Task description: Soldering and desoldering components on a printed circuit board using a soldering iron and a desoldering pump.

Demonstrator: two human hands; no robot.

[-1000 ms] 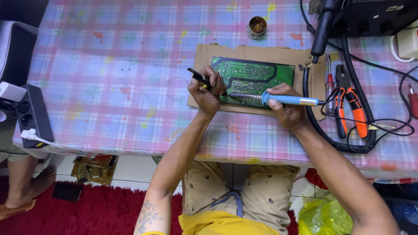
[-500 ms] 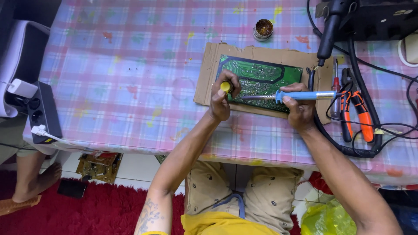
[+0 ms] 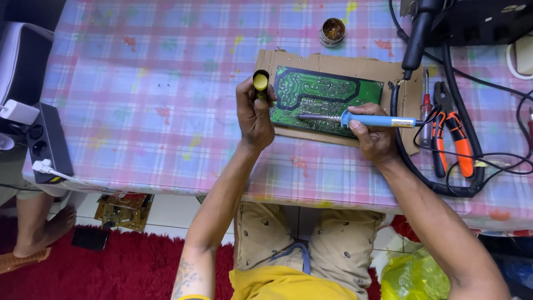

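Head view: a green circuit board point(image 3: 325, 100) is laid solder side up on a sheet of cardboard point(image 3: 333, 64), apparently so that the checked cloth of the surface point(image 3: 139, 111) is shielded from heat. The board lies at the middle of the cardboard, between the two hands. The left hand point(image 3: 254, 114) is closed around a dark, yellow-capped tool point(image 3: 260, 83), probably a desoldering pump, which is held upright just beside the board's left edge, close enough to be brought over a joint. The right hand point(image 3: 373, 139) is pinched around the blue handle of a soldering iron point(image 3: 355, 119); the iron is held nearly flat, with its metal tip over the lower part of the board, and the heel of the hand seems to be braced on the cardboard for steadiness.

One board is counted on the cardboard, and a second board point(image 3: 123, 210) is seen on the floor under the surface. One small round tin point(image 3: 332, 30) stands just beyond the cardboard. One pair of orange-handled pliers point(image 3: 452, 130) and one screwdriver point(image 3: 426, 105) are laid to the right, within easy reach. A bare foot point(image 3: 47, 230) of another person is seen at the lower left.
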